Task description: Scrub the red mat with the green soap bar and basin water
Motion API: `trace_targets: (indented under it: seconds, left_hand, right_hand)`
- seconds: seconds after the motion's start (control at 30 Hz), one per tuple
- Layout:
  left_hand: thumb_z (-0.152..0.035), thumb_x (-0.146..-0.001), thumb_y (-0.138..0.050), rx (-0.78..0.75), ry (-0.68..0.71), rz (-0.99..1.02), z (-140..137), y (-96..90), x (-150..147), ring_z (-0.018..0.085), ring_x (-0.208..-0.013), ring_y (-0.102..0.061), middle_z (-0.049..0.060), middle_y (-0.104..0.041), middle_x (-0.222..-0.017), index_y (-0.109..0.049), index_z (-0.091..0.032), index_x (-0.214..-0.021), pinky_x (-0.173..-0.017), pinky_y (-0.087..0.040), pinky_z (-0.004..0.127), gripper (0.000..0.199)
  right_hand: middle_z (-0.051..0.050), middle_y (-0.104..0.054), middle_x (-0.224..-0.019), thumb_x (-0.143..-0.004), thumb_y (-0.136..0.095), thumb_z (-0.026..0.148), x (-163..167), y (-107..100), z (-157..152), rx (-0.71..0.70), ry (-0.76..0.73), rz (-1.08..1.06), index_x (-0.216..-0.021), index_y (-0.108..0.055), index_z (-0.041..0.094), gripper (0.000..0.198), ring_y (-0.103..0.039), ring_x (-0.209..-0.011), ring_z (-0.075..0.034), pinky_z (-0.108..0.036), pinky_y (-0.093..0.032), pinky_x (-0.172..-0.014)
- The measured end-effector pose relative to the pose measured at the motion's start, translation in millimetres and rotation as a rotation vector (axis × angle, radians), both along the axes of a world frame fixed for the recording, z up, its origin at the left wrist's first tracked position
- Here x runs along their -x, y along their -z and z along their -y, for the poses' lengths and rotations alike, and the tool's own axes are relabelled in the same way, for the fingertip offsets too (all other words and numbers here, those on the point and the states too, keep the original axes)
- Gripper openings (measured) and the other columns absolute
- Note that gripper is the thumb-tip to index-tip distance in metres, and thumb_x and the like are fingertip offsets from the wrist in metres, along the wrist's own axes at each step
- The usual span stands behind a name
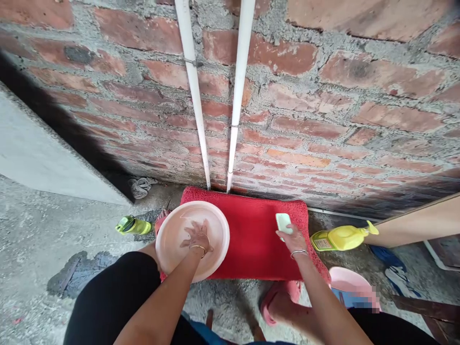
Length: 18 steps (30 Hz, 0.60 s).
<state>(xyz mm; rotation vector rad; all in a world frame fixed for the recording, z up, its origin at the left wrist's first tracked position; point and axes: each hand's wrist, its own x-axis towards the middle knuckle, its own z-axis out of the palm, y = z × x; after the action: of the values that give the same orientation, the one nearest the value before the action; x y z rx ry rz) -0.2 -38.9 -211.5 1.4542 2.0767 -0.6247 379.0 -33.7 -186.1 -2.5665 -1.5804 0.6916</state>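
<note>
A pale pink basin [165,247] with clear water in it rests at the left end of a red cloth-covered low table [253,239]. My left hand [199,238] is inside the basin with its fingers spread, holding nothing. At the right part of the red cover, my right hand [295,239] grips a pale green rectangular block [283,222], about the size of a soap bar. The fingers close around its lower right end. Whether the block touches the cloth is hard to tell.
A yellow pump bottle [339,238] stands to the right. On the floor are a green-yellow bottle [133,225] at left and a pink tub [350,279] at right. Two white pipes [235,110] run down the brick wall [302,124] behind. A pale slab [53,143] leans at left.
</note>
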Motion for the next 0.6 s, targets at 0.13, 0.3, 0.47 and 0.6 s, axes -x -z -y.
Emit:
trace_targets:
  seconds: [0.13, 0.3, 0.47, 0.6]
  left_hand:
    - [-0.034, -0.076, -0.096, 0.003, 0.017, 0.002, 0.8, -1.1, 1.7, 0.064, -0.165, -0.019, 0.025, -0.013, -0.187, -0.02, -0.034, -0.18, -0.103, -0.054, 0.087, 0.129]
    - [-0.033, -0.078, -0.094, -0.017, 0.027, -0.003, 2.3, 2.2, 4.2, 0.063, -0.165, -0.019, 0.023, -0.013, -0.187, -0.016, -0.041, -0.179, -0.102, -0.055, 0.087, 0.128]
    - [-0.035, -0.081, -0.091, -0.013, 0.022, -0.022, 1.3, 6.5, 4.2, 0.062, -0.166, -0.019, 0.022, -0.014, -0.187, -0.017, -0.04, -0.179, -0.102, -0.056, 0.085, 0.123]
    - [-0.034, -0.082, -0.089, -0.044, 0.032, -0.03, 2.6, 10.1, 5.4, 0.063, -0.165, -0.019, 0.023, -0.012, -0.188, -0.018, -0.041, -0.179, -0.1, -0.056, 0.085, 0.121]
  right_hand:
    - [-0.008, -0.072, -0.129, -0.084, -0.082, 0.037, 101.1, 12.0, -8.1, 0.029, -0.262, -0.113, -0.128, -0.075, 0.031, 0.045, -0.072, -0.116, -0.032, -0.04, -0.054, -0.096]
    - [-0.005, -0.068, -0.134, -0.086, -0.084, 0.034, 175.2, 14.0, -18.4, 0.116, -0.513, -0.067, -0.127, -0.072, 0.031, 0.043, -0.066, -0.122, -0.025, -0.034, -0.046, -0.102]
    - [-0.007, -0.068, -0.135, -0.084, -0.084, 0.029, 129.2, 6.8, -13.2, 0.15, -0.396, -0.045, -0.127, -0.072, 0.029, 0.044, -0.066, -0.124, -0.026, -0.034, -0.046, -0.103]
    - [-0.01, -0.07, -0.13, -0.088, -0.079, 0.034, 42.0, 0.7, 14.2, 0.145, -0.156, 0.01, -0.126, -0.071, 0.029, 0.039, -0.073, -0.114, -0.028, -0.037, -0.052, -0.096]
